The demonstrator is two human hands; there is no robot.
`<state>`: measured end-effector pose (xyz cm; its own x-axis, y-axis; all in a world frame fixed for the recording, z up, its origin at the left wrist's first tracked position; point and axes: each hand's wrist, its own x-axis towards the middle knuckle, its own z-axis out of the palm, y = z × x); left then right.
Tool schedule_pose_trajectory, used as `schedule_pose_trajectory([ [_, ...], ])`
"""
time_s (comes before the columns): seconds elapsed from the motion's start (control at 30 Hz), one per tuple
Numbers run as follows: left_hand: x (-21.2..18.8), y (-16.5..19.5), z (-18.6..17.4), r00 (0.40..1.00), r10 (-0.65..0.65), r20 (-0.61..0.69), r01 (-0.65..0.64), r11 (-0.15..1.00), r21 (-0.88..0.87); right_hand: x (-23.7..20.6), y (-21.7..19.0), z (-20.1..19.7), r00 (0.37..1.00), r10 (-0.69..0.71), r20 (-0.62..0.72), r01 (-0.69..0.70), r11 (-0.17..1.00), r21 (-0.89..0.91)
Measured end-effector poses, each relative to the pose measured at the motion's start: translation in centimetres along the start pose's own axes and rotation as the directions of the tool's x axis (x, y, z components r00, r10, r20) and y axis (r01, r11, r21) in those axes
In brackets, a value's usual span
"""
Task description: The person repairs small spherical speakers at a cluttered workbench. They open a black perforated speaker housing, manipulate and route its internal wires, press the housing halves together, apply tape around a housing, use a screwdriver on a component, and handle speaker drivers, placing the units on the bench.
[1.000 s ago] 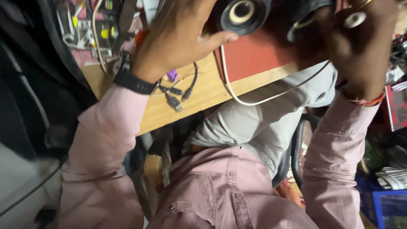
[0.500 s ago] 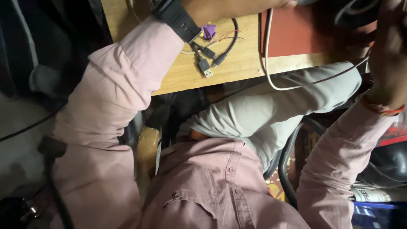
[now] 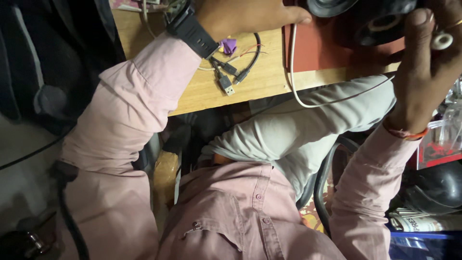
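Note:
My left hand point(image 3: 250, 17), with a black watch point(image 3: 192, 31) on its wrist, reaches to the top edge, its thumb against the left end of a black round device point(image 3: 385, 24) that has a pale ring in its middle. My right hand point(image 3: 428, 67) wraps round the device's right side, with a small white roller point(image 3: 440, 41) beside its fingers. The device is held over a red mat point(image 3: 327, 53) on the wooden table point(image 3: 269, 82). The top edge cuts off most of the device and my left fingers.
Short black USB cables point(image 3: 226, 79) and a purple piece point(image 3: 228, 45) lie on the table near my left wrist. A white cable point(image 3: 308, 96) hangs over the table edge onto my lap. At right are a red-based clear box point(image 3: 442, 144), a dark round object point(image 3: 438, 188) and newspaper point(image 3: 418, 221).
The view dipped toward my lap and has come partly back up. My hands and the black device went past the top edge and show again now. Both hands keep their places on it.

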<state>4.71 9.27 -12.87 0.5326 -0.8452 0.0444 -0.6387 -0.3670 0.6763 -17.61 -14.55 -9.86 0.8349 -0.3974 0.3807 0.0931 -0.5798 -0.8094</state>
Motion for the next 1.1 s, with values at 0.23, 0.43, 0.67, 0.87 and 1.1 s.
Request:
schedule_pose_trajectory([
  [0.23,0.3,0.3,-0.2,0.992,0.120,-0.033,-0.122,0.991,-0.063,1.8,-1.7,-0.1,0.975,0.224,-0.008,-0.217,0.952,0.218],
  [0.43,0.5,-0.2,0.2,0.973,0.214,-0.088,-0.218,0.975,-0.035,0.8,1.0,-1.6,0.977,0.215,-0.003,-0.208,0.946,0.251],
  [0.67,0.5,0.1,-0.1,0.975,0.203,-0.093,-0.208,0.977,-0.051,-0.2,4.7,-4.1,0.945,0.300,-0.134,-0.261,0.934,0.245],
  [0.87,0.4,0.4,-0.2,0.984,0.159,-0.082,-0.163,0.985,-0.046,0.8,0.8,-3.3,0.962,0.250,0.109,-0.210,0.934,-0.289],
  [1.1,0.4,0.3,-0.2,0.911,0.356,-0.207,-0.404,0.873,-0.274,1.8,-1.4,-2.1,0.968,0.009,0.251,-0.005,1.000,-0.016],
])
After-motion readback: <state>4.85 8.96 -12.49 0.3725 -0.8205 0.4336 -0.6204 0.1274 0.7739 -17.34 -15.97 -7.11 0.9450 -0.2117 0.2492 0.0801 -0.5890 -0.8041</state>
